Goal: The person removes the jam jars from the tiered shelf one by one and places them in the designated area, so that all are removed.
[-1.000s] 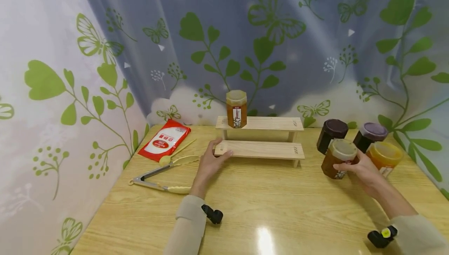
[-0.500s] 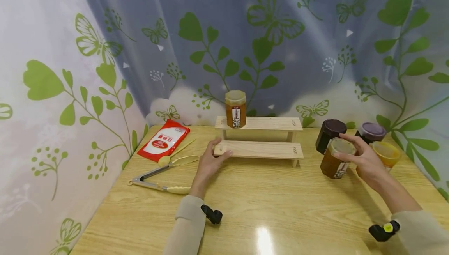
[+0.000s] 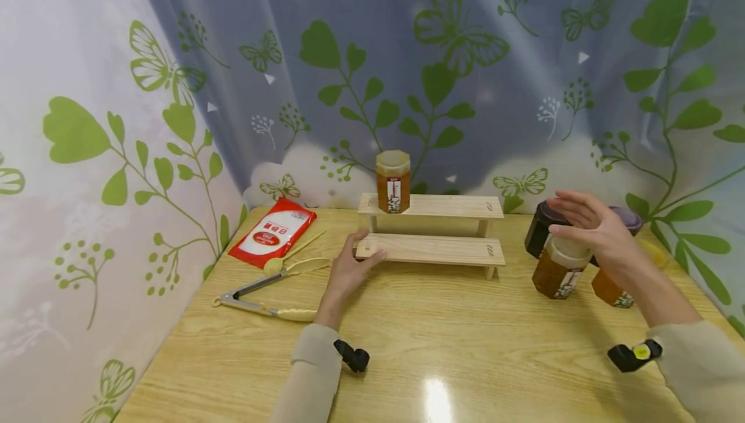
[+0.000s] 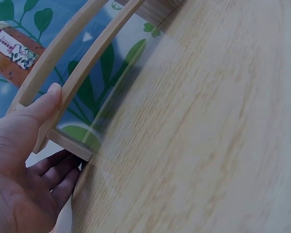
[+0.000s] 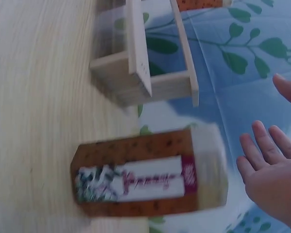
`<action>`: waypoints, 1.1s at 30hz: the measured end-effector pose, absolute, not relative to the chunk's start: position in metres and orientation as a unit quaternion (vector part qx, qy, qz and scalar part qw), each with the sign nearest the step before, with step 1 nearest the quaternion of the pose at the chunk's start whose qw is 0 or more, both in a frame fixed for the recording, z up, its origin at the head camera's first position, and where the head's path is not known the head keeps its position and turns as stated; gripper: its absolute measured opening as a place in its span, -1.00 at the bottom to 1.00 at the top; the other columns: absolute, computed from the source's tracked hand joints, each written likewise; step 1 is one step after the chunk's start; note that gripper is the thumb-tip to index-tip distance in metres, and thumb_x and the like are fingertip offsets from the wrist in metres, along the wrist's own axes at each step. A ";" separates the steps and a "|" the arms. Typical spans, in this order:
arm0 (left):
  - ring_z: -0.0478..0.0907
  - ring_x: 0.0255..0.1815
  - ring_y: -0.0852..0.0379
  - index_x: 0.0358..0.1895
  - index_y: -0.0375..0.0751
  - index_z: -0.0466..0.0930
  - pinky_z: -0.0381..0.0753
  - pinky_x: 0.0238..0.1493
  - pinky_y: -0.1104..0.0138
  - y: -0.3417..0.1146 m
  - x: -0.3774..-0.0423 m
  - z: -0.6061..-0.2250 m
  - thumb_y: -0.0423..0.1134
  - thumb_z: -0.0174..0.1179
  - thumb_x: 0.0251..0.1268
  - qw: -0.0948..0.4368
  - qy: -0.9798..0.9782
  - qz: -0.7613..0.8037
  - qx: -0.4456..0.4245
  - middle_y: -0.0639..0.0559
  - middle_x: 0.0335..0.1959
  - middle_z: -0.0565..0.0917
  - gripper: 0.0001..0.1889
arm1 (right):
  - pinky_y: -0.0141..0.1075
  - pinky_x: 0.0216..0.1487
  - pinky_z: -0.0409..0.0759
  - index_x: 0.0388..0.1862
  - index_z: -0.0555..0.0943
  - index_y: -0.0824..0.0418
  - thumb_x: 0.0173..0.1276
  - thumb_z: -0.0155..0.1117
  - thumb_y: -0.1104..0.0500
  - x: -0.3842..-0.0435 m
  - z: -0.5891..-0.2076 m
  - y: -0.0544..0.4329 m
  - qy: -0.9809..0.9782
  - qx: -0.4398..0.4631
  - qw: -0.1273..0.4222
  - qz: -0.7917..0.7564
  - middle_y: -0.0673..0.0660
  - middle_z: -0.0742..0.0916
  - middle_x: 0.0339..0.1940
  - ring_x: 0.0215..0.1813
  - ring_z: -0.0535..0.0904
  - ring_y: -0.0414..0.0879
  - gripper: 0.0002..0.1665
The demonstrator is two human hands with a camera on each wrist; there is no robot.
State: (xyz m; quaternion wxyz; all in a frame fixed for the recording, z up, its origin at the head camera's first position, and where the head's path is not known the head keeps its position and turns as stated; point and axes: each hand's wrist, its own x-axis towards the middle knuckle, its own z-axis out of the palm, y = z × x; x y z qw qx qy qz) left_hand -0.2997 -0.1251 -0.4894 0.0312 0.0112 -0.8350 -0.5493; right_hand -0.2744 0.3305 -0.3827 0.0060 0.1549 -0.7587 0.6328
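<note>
My left hand [image 3: 349, 271] grips the left end of a two-tier wooden shelf rack [image 3: 433, 248], its thumb on the lower board. The left wrist view shows fingers [image 4: 56, 174] by the rack's [image 4: 94, 58] leg. At the right, my right hand [image 3: 611, 248] hovers by the lid of an amber jar [image 3: 550, 274]. Its fingers are extended and stand apart from the labelled jar [image 5: 136, 174] in the right wrist view. Another amber jar [image 3: 393, 184] stands upright on the upper board, towards the left.
Behind the right hand are a dark-lidded jar [image 3: 538, 232], a purple-lidded jar [image 3: 631, 216] and a yellow-lidded orange jar [image 3: 608, 290], partly hidden. On the left lie a red-and-white packet [image 3: 273, 232], a spoon [image 3: 273, 266] and spread tongs [image 3: 250, 306].
My right hand has released the amber jar on the right and risen above it. That jar's label has turned more towards the front. The left hand stays on the rack.
</note>
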 end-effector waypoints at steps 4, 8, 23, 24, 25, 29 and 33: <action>0.23 0.58 -0.27 0.54 0.30 0.34 0.30 0.46 -0.22 -0.126 -0.300 -0.489 0.20 0.42 0.29 0.030 -0.836 -0.548 0.013 -0.08 0.59 0.33 -0.23 | -0.57 0.22 0.42 0.61 0.27 0.01 0.54 0.26 0.33 -0.281 -0.375 0.312 -0.758 0.174 0.000 0.628 -0.12 0.54 0.43 0.43 0.38 -0.30 -0.25; 0.25 0.57 -0.28 0.55 0.24 0.34 0.30 0.45 -0.22 -0.125 -0.300 -0.489 0.20 0.41 0.30 0.030 -0.837 -0.547 0.008 -0.10 0.59 0.34 -0.23 | -0.56 0.25 0.39 0.59 0.27 0.08 0.55 0.21 0.40 -0.288 -0.373 0.296 -0.730 0.220 -0.004 0.647 -0.11 0.56 0.39 0.41 0.43 -0.30 -0.28; 0.28 0.56 -0.25 0.55 0.22 0.35 0.29 0.46 -0.20 -0.125 -0.299 -0.486 0.17 0.43 0.30 0.031 -0.833 -0.552 0.008 -0.10 0.60 0.33 -0.23 | 0.13 0.56 0.14 0.69 0.13 0.04 0.61 0.22 0.20 -0.317 -0.367 0.230 -0.734 0.208 -0.066 0.643 0.27 0.27 0.66 0.64 0.17 0.18 -0.21; 0.28 0.56 -0.25 0.54 0.23 0.35 0.29 0.46 -0.20 -0.126 -0.299 -0.487 0.17 0.43 0.30 0.031 -0.833 -0.552 0.009 -0.10 0.59 0.33 -0.23 | 0.17 0.57 0.11 0.69 0.13 0.04 0.61 0.23 0.19 -0.319 -0.367 0.225 -0.730 0.208 -0.069 0.647 0.27 0.28 0.66 0.64 0.18 0.19 -0.20; 0.29 0.55 -0.25 0.54 0.24 0.35 0.30 0.46 -0.19 -0.126 -0.299 -0.487 0.17 0.43 0.30 0.031 -0.833 -0.552 0.010 -0.09 0.59 0.33 -0.23 | 0.18 0.57 0.11 0.70 0.13 0.05 0.60 0.23 0.19 -0.321 -0.366 0.221 -0.728 0.210 -0.070 0.649 0.28 0.28 0.66 0.63 0.18 0.22 -0.19; 0.32 0.53 -0.25 0.53 0.23 0.36 0.34 0.44 -0.18 -0.126 -0.300 -0.488 0.18 0.43 0.30 0.034 -0.833 -0.552 0.011 -0.10 0.58 0.34 -0.24 | 0.16 0.57 0.14 0.69 0.12 0.09 0.60 0.22 0.20 -0.328 -0.363 0.204 -0.722 0.212 -0.077 0.654 0.28 0.29 0.65 0.62 0.21 0.25 -0.20; 0.32 0.53 -0.25 0.53 0.22 0.37 0.36 0.43 -0.17 -0.127 -0.300 -0.488 0.19 0.43 0.29 0.035 -0.833 -0.552 0.013 -0.11 0.58 0.35 -0.23 | 0.14 0.58 0.16 0.68 0.13 0.14 0.59 0.24 0.23 -0.334 -0.361 0.188 -0.717 0.213 -0.079 0.659 0.29 0.31 0.64 0.61 0.22 0.25 -0.19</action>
